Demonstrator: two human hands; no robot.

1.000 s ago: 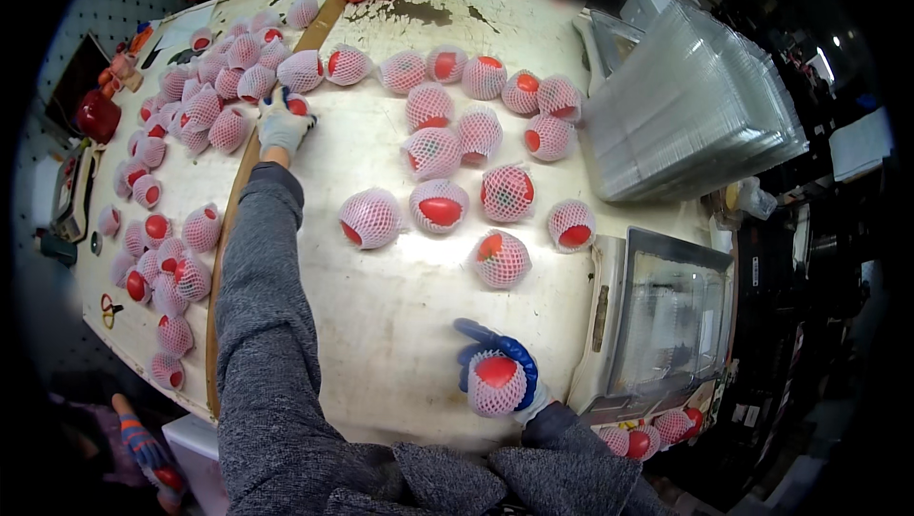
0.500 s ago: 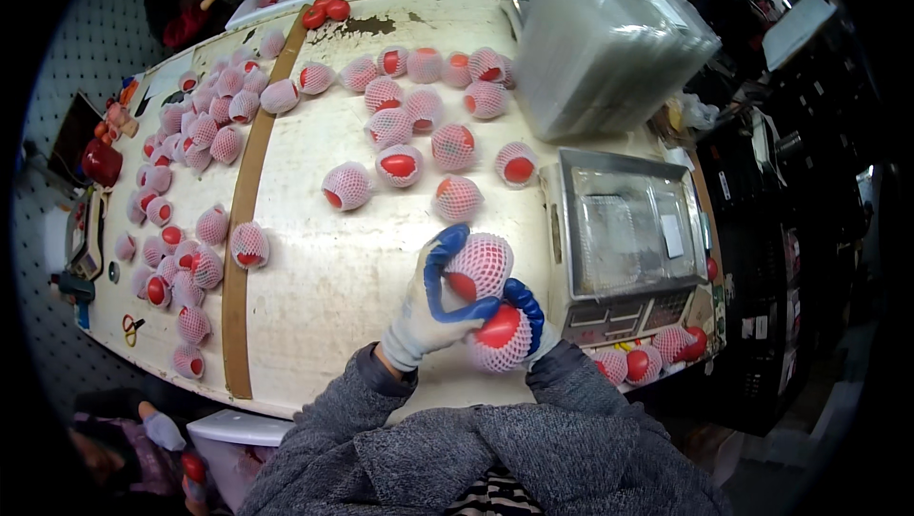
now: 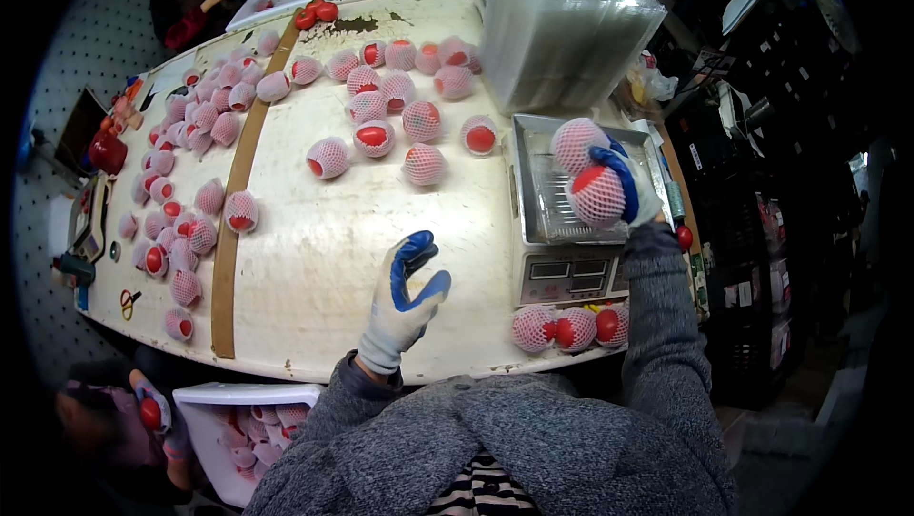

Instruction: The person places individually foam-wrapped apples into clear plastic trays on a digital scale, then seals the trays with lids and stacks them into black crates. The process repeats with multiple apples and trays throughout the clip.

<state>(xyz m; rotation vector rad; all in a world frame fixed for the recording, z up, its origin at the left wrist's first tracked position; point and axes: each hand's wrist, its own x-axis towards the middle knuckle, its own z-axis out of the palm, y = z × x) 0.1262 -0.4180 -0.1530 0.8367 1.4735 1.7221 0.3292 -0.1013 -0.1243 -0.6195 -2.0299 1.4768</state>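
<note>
Over the scale (image 3: pixel 574 278), my right hand (image 3: pixel 628 183), in a white glove with blue palm, holds two red round fruits in white foam nets. The upper netted fruit (image 3: pixel 577 143) and the lower netted fruit (image 3: pixel 597 196) sit side by side in its grip. Beneath them a clear plastic tray (image 3: pixel 560 216) lies on the metal scale pan; part of it is hidden by the fruits and hand. My left hand (image 3: pixel 405 302), gloved alike, hovers over the white table (image 3: pixel 314 278) with thumb and fingers apart, holding nothing. Beyond it lie several netted fruits, the nearest netted fruit (image 3: pixel 424 165) among them.
A tall stack of clear trays (image 3: pixel 562 35) stands behind the scale. Netted fruits (image 3: pixel 574 328) line the table's front edge. A brown strip (image 3: pixel 243 183) crosses the table, with more netted fruits to its left. A white bin (image 3: pixel 205 402) stands below; people work nearby.
My right hand has carried both netted fruits from before me rightward over the scale. My left hand has let go of the fruit and drawn slightly left. The view has shifted.
</note>
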